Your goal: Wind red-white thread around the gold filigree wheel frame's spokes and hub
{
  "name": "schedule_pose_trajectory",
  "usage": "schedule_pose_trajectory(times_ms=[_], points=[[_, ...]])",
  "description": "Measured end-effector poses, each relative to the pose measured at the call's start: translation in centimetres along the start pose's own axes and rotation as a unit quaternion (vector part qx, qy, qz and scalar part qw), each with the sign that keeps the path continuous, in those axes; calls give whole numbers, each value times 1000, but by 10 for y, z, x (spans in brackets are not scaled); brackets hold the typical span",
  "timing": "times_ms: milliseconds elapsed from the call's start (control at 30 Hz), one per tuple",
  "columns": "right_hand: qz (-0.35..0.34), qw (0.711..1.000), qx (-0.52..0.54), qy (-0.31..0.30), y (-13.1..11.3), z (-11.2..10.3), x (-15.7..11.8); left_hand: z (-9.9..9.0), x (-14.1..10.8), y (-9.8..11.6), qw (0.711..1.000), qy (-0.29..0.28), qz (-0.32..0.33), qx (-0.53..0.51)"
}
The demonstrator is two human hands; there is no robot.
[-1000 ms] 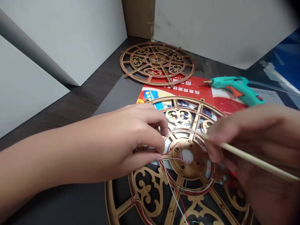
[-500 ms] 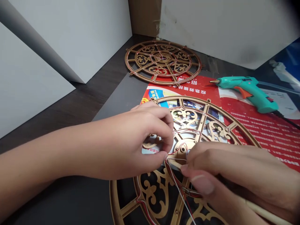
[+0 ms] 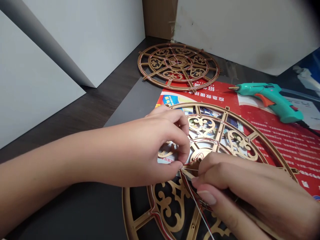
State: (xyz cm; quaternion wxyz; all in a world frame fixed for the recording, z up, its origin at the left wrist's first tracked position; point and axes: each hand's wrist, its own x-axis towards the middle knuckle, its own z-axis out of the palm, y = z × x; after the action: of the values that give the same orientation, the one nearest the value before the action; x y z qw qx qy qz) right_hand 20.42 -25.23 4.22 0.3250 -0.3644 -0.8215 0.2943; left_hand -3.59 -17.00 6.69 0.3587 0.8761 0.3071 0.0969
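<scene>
A gold round openwork frame (image 3: 142,220) with scrollwork lies under both hands, thin red and white wires running along its channels. Thumb and index finger of my left hand (image 3: 162,146) pinch together at the inner ring, on the thin wires there. My right hand (image 3: 240,183) grips a slender pale stick (image 3: 189,173), its tip against the ring beside my left fingertips. From that spot a loose white wire (image 3: 200,208) trails toward me. A red wire loop curls over the frame's hub (image 3: 203,153), which my right fingers partly cover.
A second wired gold frame (image 3: 178,62) lies farther back. To the right rests a teal glue gun (image 3: 272,96) with an orange trigger, on a red printed sheet (image 3: 270,140). White panels (image 3: 100,30) stand at the back and left.
The view has shifted slightly, so everything sits a little farther right. My right hand and the stick have moved slightly closer to my left fingertips. Both hands keep their grip.
</scene>
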Motion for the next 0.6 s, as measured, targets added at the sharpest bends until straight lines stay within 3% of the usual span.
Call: schedule_pose_trajectory(times_ms=[200,367,600], points=[[54,998,-15,2,-4,0,-8,2,-3,-3,1000,20,11,-2],[38,999,-5,-38,-3,-3,-7,4,-4,-5,1000,26,15,8],[41,998,-21,-33,-3,-2,-5,3,-4,-5,1000,27,11,11]])
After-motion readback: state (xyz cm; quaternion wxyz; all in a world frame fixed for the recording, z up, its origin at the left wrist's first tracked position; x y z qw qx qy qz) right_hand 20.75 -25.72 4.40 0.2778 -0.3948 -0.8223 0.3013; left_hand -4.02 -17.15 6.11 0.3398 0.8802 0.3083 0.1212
